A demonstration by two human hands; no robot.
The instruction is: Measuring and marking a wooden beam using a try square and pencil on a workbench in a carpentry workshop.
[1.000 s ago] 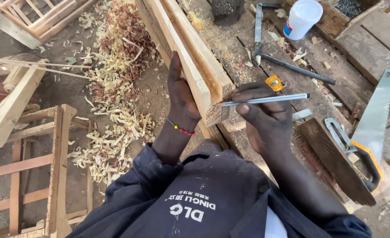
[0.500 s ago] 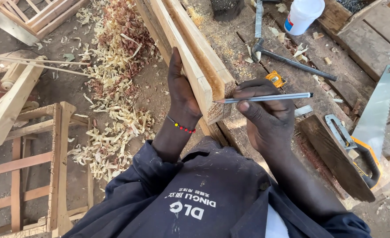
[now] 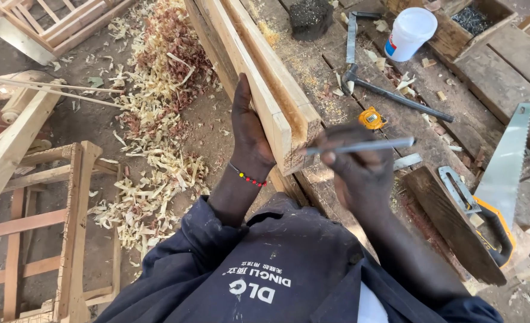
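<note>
Right hand (image 3: 360,173) drawn nearer the timber's (image 3: 277,113) end, gray pencil (image 3: 360,146) tip now touching the cut face.

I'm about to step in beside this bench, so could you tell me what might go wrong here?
1. The left hand steadies the stacked boards close to the end where the right hand works a thin metal tool; a slip could jab it.
2. The handsaw lies near the right elbow, teeth exposed.
3. Wood shavings on the ground may be slippery.

Bare bench planks (image 3: 330,90) are lying open at twelve o'clock — hammer (image 3: 396,94) and tape measure (image 3: 371,118) are crowding two o'clock.
</note>
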